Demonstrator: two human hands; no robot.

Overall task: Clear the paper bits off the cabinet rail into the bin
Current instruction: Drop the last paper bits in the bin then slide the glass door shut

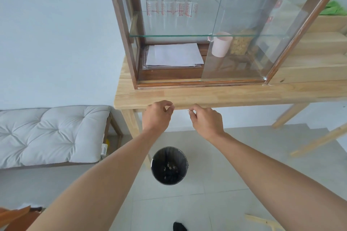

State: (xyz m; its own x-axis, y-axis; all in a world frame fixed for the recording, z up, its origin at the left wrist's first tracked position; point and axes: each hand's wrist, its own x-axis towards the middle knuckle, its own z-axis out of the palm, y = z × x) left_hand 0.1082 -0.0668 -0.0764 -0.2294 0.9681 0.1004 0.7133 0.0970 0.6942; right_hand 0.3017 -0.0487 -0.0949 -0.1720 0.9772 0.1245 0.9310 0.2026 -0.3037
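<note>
The cabinet rail (187, 83) runs along the bottom front of a dark wooden glass-door cabinet on a light wooden table (225, 95). My left hand (157, 116) hovers at the table's front edge with fingertips pinched; what it holds is too small to tell. My right hand (206, 120) is beside it, thumb and forefinger pinched on a tiny pale paper bit (189, 110). Below both hands, a round black bin (169, 165) stands on the floor with several paper bits inside.
Inside the cabinet lie a stack of white paper (173, 54), a pink cup (221, 44) and several measuring glasses (171, 10) on a glass shelf. A grey cushioned bench (50, 133) stands left. Wooden legs slant at right; a wood strip (262, 221) lies on the tiles.
</note>
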